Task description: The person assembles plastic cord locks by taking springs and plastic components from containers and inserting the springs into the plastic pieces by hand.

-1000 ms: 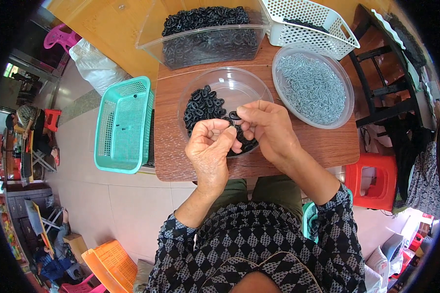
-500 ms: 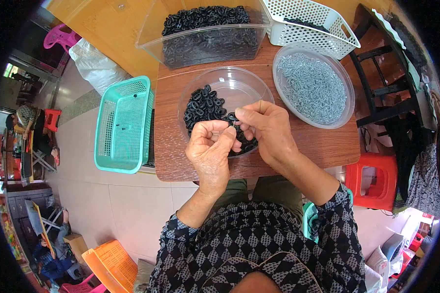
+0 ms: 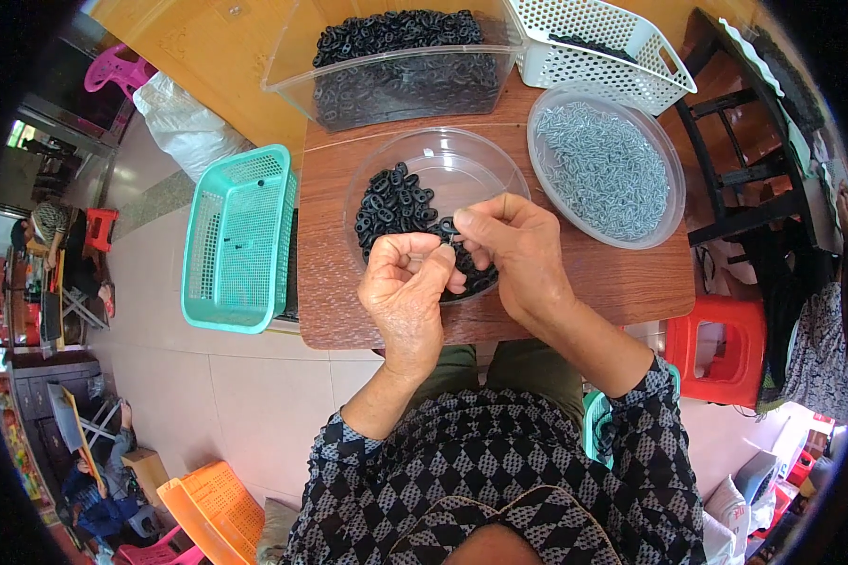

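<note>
My left hand (image 3: 410, 292) and my right hand (image 3: 513, 240) meet over the near side of a round clear tub (image 3: 481, 155). A small black oval piece with holes (image 3: 448, 226) shows at the right thumb and fingertips. Between the left thumb and forefinger is a thin, light metallic bit, probably a screw, mostly hidden by the fingers. Both hands are closed in a pinch, their tips almost touching. Many similar black pieces (image 3: 391, 202) lie heaped in the tub's left part and under the hands. To the right, a round clear tray (image 3: 674, 212) holds many silvery screws (image 3: 608, 174).
A clear bin (image 3: 283, 80) of black pieces and a white perforated basket (image 3: 664, 94) stand at the table's back. A green basket (image 3: 198, 311) is left of the wooden table (image 3: 349, 334); a red stool (image 3: 725, 377) is at right. Other people sit far left.
The hands keep nearly the same pose over the tub. Only a very slight shift of the fingers and of the whole view shows.
</note>
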Demonstrator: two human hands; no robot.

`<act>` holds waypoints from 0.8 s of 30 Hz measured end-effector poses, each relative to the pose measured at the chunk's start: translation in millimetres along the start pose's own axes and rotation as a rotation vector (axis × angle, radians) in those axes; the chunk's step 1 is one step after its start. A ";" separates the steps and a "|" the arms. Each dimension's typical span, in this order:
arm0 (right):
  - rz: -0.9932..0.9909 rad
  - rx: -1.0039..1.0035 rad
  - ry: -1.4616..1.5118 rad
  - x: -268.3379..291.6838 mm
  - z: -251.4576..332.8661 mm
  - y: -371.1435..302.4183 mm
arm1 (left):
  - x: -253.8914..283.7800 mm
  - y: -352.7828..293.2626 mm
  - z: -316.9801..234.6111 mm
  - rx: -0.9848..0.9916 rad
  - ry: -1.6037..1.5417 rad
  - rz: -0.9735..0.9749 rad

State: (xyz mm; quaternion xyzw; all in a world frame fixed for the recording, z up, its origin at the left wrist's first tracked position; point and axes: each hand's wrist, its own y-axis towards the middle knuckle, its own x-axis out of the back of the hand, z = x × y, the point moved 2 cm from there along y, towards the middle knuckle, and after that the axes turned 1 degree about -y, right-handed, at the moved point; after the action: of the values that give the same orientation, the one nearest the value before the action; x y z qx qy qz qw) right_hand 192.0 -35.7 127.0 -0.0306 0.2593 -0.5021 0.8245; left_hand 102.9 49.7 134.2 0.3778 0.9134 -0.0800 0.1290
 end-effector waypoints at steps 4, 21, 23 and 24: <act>-0.002 0.043 -0.017 0.6 -1.8 -2.0 | -0.6 0.2 1.1 -0.018 0.001 0.000; 0.159 0.255 -0.164 -0.5 3.4 -9.5 | -0.9 1.7 0.7 -0.037 -0.046 0.013; 0.170 0.286 -0.175 0.2 3.3 -11.4 | -0.6 1.6 2.2 -0.034 -0.060 0.019; 0.179 0.319 -0.187 0.7 3.9 -12.1 | -1.0 1.8 2.8 -0.031 -0.077 0.028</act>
State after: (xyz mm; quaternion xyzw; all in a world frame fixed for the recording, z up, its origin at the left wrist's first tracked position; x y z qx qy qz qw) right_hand 184.2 -43.1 133.8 0.0769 0.1006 -0.4564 0.8807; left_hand 105.3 49.6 131.8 0.3852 0.9035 -0.0786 0.1707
